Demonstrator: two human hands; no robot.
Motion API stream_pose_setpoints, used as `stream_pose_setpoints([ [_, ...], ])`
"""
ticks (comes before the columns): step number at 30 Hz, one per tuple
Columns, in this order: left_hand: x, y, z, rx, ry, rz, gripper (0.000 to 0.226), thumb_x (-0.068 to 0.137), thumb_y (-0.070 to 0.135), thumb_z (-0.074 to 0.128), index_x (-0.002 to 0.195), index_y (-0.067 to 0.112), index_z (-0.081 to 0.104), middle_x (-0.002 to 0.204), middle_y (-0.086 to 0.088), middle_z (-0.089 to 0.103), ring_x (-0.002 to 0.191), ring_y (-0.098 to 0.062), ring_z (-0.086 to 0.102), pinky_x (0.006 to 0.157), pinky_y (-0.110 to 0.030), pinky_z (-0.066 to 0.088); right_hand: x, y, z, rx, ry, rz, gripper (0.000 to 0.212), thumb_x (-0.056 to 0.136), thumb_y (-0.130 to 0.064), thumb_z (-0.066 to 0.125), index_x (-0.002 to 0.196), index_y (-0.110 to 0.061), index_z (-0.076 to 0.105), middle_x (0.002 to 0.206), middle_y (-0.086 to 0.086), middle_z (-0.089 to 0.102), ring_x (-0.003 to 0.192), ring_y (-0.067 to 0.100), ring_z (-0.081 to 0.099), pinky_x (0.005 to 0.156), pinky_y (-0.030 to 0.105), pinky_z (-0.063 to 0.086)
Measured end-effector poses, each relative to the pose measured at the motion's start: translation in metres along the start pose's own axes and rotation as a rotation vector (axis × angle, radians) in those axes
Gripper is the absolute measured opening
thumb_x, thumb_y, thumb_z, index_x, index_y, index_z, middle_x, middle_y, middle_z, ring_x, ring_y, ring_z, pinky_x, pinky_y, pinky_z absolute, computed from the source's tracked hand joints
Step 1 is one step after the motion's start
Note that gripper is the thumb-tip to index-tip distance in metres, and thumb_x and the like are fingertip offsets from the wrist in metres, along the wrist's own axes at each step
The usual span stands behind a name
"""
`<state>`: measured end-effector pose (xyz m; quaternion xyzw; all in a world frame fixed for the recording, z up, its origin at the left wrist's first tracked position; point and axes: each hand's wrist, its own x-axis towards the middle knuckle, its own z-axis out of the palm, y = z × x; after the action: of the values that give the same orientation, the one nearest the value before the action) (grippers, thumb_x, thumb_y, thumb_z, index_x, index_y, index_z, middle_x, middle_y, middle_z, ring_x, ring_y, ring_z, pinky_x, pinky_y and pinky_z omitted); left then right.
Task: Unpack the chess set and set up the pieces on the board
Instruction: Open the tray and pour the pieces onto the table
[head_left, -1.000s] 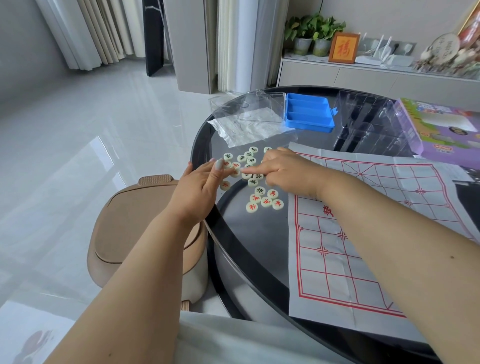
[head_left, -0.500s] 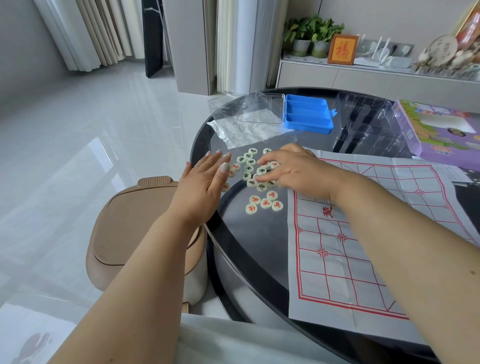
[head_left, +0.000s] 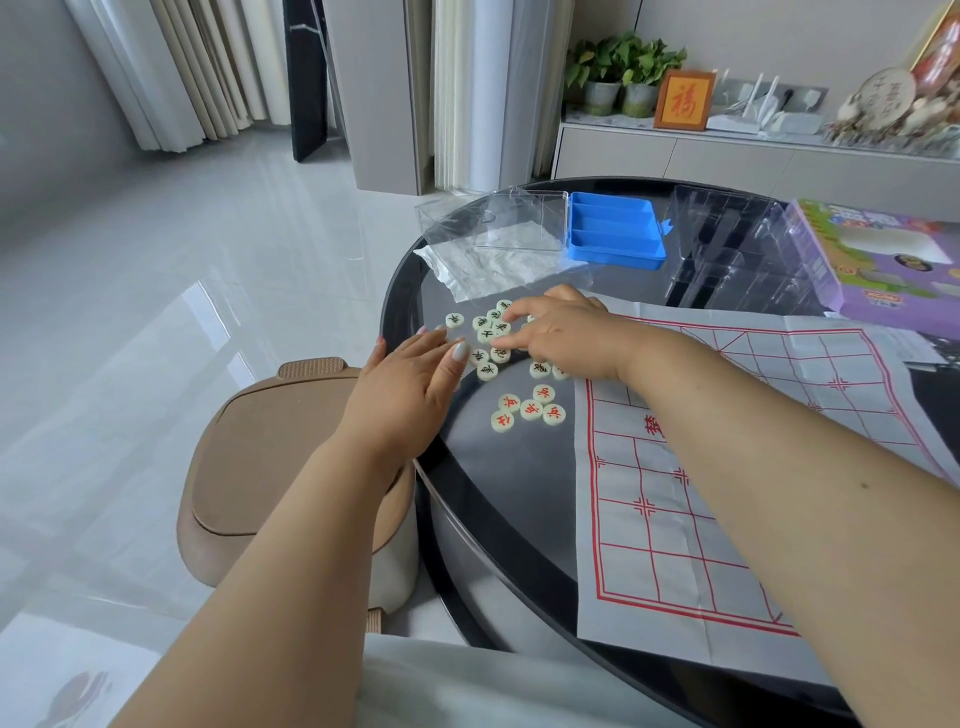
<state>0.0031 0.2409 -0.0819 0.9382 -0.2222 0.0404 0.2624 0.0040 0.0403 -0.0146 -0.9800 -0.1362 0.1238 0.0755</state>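
The paper board (head_left: 727, 467) is lying flat on the dark round tabletop (head_left: 519, 483), its long axis running from the near edge away toward the far right, with one short end hanging toward the person. The round pale pieces (head_left: 498, 358) are sitting in a loose scatter on the bare glass just left of the board, none on the grid; black-marked ones are lying farther off, and a cluster of red-marked pieces (head_left: 532, 408) is lying nearer, faces up.

The left hand (head_left: 415, 384) is resting flat at the tabletop's left rim, fingers straight and spread, released, its fingertips reaching the edge of the scatter. The right hand (head_left: 563, 332) is lying over the far part of the scatter with fingers curled down onto the pieces; whether it is pinching one cannot be told.

Beyond the pieces, a clear plastic bag (head_left: 488, 265), a clear lid (head_left: 524, 221) and a blue tray (head_left: 615, 228) are sitting together. A purple box (head_left: 883, 260) is lying at the far right. A tan stool (head_left: 291, 462) is standing beside the table, under the left forearm.
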Motion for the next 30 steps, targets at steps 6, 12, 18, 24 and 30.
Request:
stream_pose_setpoints([
  [6,-0.006,0.002,-0.002,-0.043,0.026,-0.012,0.067,0.092,0.054,0.006,0.133,0.028,0.053,0.151,0.003,0.036,0.144,-0.007,0.015,0.116,-0.034,-0.001,-0.009,-0.009,0.008,0.089,-0.037,-0.039,0.056,0.088,-0.014,0.04,0.124,-0.055,0.05,0.148,-0.021,0.025,0.135,0.013,0.013,0.114,0.037,0.007],
  [12,-0.008,0.003,0.0,-0.06,0.038,0.004,0.077,0.089,0.062,0.002,0.129,0.027,0.057,0.149,0.001,0.039,0.143,-0.006,0.016,0.116,-0.033,-0.002,0.001,-0.014,-0.004,0.082,0.013,0.031,0.06,0.089,-0.012,0.034,0.128,-0.055,0.046,0.147,-0.018,0.029,0.133,0.019,0.018,0.112,0.038,0.015],
  [18,-0.01,0.004,0.003,-0.062,0.03,0.044,0.083,0.085,0.066,-0.002,0.127,0.028,0.06,0.145,0.002,0.044,0.142,-0.003,0.018,0.116,-0.033,-0.004,-0.027,0.013,-0.029,-0.036,-0.055,0.102,0.039,0.098,-0.013,0.036,0.132,-0.018,0.055,0.11,0.007,0.055,0.112,0.026,0.05,0.087,0.029,0.036],
  [24,-0.012,0.008,0.003,-0.064,0.033,0.022,0.084,0.086,0.066,-0.002,0.124,0.027,0.062,0.14,0.002,0.051,0.142,-0.002,0.019,0.116,-0.032,-0.005,-0.04,0.006,-0.022,-0.095,-0.256,0.128,0.061,0.093,0.002,0.031,0.146,-0.029,0.033,0.15,0.006,0.035,0.136,0.02,0.03,0.1,0.024,0.027],
  [30,-0.015,0.021,0.003,-0.051,0.003,0.079,0.077,0.09,0.063,0.001,0.129,0.028,0.057,0.137,0.001,0.053,0.141,-0.004,0.024,0.116,-0.03,-0.006,-0.04,-0.005,-0.017,0.093,-0.211,0.12,0.062,0.091,0.0,0.038,0.139,-0.038,0.043,0.146,0.002,0.039,0.137,0.019,0.028,0.105,0.028,0.025],
])
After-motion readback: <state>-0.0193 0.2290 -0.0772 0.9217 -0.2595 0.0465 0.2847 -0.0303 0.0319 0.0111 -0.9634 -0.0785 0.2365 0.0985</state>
